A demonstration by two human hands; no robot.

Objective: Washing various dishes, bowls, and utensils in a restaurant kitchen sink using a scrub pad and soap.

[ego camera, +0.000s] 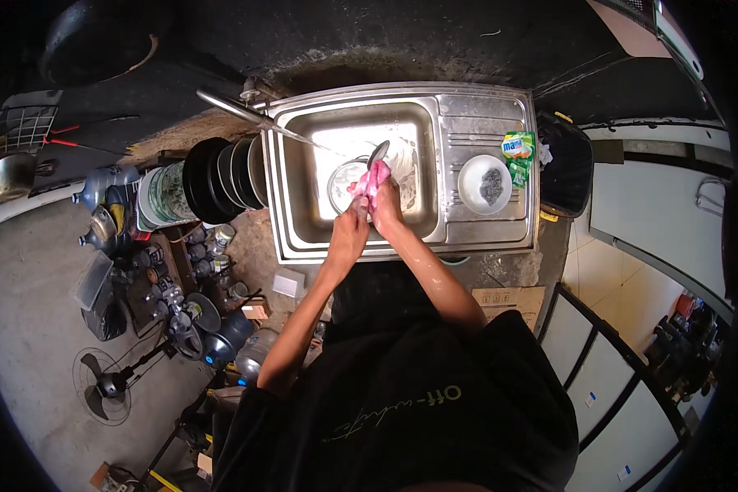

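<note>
Over the basin of a stainless steel sink [304,224], both hands are close together on a wet pink cloth [374,178]. My right hand [386,200] grips the cloth, which is wrapped about a metal spoon or ladle; its rounded end [379,152] sticks out above. Against it, my left hand [350,222] has its fingers closed at the lower end of the bundle; the handle is hidden there. Behind the hands a round, clear or shiny dish [339,184] lies in the basin. The faucet spout [237,109] reaches in from the upper left.
On the ribbed drainboard [480,111] a white bowl [470,184] holds a grey scouring pad [492,186], beside a green detergent packet [519,154]. Pans [206,181] stand left of the sink, and a black-lined bin [566,166] stands to the right. A dark wall rises behind.
</note>
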